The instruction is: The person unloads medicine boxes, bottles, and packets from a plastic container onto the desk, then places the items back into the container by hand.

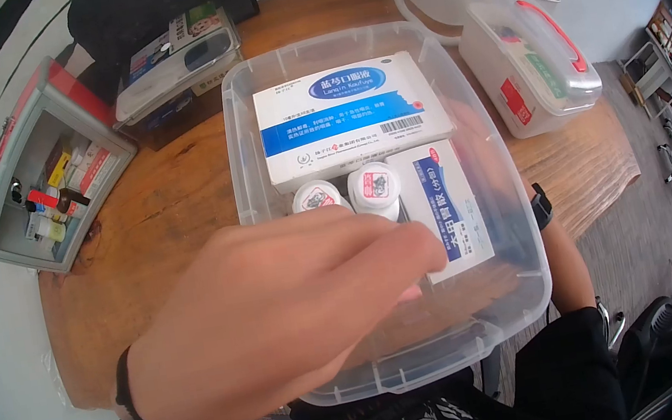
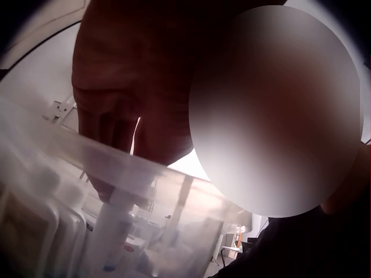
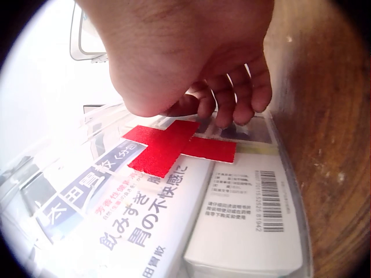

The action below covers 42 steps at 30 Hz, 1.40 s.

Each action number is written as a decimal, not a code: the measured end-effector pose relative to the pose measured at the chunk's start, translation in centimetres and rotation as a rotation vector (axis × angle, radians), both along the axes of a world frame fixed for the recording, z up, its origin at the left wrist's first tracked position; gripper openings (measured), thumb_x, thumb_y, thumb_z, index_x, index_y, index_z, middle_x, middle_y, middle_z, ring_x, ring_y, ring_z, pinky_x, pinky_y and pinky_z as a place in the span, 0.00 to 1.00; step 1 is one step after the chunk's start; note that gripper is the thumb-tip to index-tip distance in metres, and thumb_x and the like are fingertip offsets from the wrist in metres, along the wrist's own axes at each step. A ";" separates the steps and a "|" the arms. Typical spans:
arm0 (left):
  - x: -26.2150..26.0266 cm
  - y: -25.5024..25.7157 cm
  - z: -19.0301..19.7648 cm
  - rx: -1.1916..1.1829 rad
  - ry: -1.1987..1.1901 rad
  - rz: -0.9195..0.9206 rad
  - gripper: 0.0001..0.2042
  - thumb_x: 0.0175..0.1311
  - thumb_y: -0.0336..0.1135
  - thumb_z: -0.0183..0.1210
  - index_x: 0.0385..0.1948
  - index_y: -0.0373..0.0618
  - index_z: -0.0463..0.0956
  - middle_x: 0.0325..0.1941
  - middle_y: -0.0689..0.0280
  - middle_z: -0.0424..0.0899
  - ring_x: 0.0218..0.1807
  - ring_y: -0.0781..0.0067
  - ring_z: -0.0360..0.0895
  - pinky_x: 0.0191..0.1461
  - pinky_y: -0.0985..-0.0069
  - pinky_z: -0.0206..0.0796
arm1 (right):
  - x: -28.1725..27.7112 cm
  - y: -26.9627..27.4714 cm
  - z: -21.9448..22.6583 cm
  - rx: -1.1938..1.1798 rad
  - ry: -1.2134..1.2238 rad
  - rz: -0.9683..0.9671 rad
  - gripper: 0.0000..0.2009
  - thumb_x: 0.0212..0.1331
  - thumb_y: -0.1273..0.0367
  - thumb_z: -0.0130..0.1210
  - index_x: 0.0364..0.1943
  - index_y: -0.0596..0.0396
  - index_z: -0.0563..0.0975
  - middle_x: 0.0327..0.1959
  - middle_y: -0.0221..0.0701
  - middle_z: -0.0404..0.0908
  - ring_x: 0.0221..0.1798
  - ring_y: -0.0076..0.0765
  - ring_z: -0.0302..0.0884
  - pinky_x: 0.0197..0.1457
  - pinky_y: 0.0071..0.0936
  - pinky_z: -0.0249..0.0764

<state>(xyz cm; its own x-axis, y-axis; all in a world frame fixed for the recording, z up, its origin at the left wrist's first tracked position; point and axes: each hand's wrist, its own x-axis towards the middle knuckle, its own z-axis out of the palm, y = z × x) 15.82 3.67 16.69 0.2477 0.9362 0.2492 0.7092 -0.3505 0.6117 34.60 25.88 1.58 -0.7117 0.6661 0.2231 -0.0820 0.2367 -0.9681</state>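
- Inside the clear plastic storage bin (image 1: 457, 90): large blue-and-white medicine carton (image 1: 349, 118), two white bottles (image 1: 346, 191), smaller white box (image 1: 447, 207).
- Left hand (image 1: 282, 312) reaches in (grasp cannot be determined).
- Right hand (image 3: 191, 58), fingers curled, rests at the bin's outer wall.
- Bin sits on a round wooden table (image 1: 156, 209).

in the head view the left hand (image 1: 282, 312) covers the near left part of the clear bin (image 1: 525, 269), hiding the lower halves of the two white bottles (image 1: 351, 193) and whatever lies under the palm. the right hand (image 3: 191, 63) shows there only as a wrist behind the bin's right wall, fingers out of sight. in the right wrist view its fingertips curl out of view behind a red cross (image 3: 174, 147), perhaps touching the wall. the left wrist view is blurred and largely masked; the left hand's grip cannot be told. small items in the grey cabinet (image 1: 23, 185) at far left are too small to identify.
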 end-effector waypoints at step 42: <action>-9.1 -10.0 -9.5 -0.317 0.330 0.340 0.40 0.63 0.51 0.77 0.78 0.50 0.73 0.73 0.55 0.76 0.75 0.49 0.71 0.79 0.55 0.64 | 6.1 -0.8 -3.5 0.150 -0.082 0.107 0.29 0.83 0.54 0.54 0.74 0.65 0.74 0.63 0.41 0.87 0.60 0.29 0.87 0.64 0.28 0.83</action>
